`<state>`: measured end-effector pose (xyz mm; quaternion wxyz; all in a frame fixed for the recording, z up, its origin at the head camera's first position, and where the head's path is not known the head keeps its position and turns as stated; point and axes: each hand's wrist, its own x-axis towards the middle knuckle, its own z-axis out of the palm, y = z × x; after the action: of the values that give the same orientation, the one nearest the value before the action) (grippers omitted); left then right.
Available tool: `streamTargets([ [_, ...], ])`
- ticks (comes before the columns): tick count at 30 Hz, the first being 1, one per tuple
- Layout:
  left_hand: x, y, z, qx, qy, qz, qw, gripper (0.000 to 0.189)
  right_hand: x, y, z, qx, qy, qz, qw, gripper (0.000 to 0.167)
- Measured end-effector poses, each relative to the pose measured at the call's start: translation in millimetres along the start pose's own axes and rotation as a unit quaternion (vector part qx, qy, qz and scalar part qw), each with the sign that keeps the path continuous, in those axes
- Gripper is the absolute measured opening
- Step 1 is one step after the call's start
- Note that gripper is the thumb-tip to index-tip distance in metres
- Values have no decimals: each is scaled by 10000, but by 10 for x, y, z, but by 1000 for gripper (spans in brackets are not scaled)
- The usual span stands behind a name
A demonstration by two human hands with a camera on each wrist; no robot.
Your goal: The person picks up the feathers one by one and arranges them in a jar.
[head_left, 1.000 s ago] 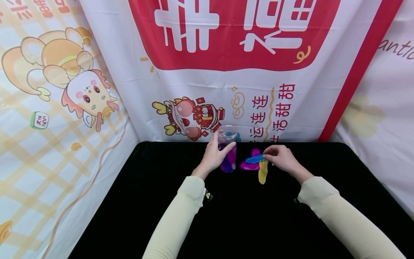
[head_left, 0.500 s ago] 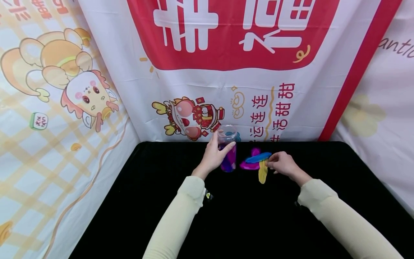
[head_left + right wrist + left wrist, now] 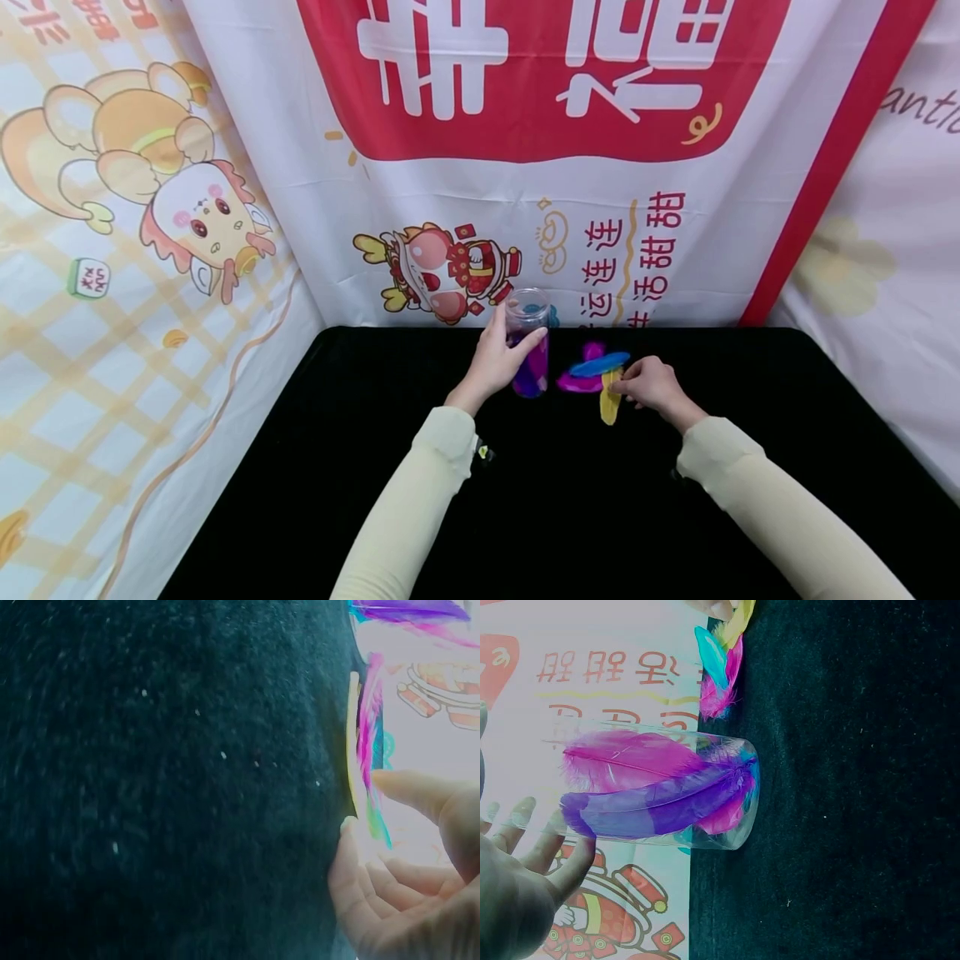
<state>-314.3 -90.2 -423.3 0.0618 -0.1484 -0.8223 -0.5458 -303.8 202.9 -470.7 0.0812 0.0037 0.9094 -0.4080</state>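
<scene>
Near the table's back edge, my left hand [image 3: 495, 358] grips a clear cylindrical jar [image 3: 532, 321] by its upper part, the jar standing upright. Purple and magenta feathers are inside it; the left wrist view shows a purple feather [image 3: 667, 806] against its wall. To the jar's right lies a small group: a blue feather [image 3: 600, 364] over magenta feathers [image 3: 576, 383], with a yellow feather [image 3: 610, 407] in front. My right hand [image 3: 654, 385] is at the yellow feather's right edge. In the right wrist view, its thumb and index finger stand apart around the feathers.
A black cloth [image 3: 555, 500] covers the table. A printed white and red banner [image 3: 450, 183] hangs right behind its back edge, and a checked cartoon sheet [image 3: 112, 350] hangs on the left.
My right hand has let go of the blue feather, which now lies on the group, and has moved down to the yellow feather. The left hand and jar stay in place.
</scene>
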Motion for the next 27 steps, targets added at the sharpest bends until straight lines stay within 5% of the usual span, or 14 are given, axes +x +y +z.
streamTargets([
  [10, 11, -20, 11, 21, -40, 1, 10000, 79, 34, 2, 99, 219, 188, 175, 9994, 21],
  [27, 22, -9, -5, 4, -35, 15, 10000, 82, -45, 38, -89, 356, -120, 217, 9991, 21],
])
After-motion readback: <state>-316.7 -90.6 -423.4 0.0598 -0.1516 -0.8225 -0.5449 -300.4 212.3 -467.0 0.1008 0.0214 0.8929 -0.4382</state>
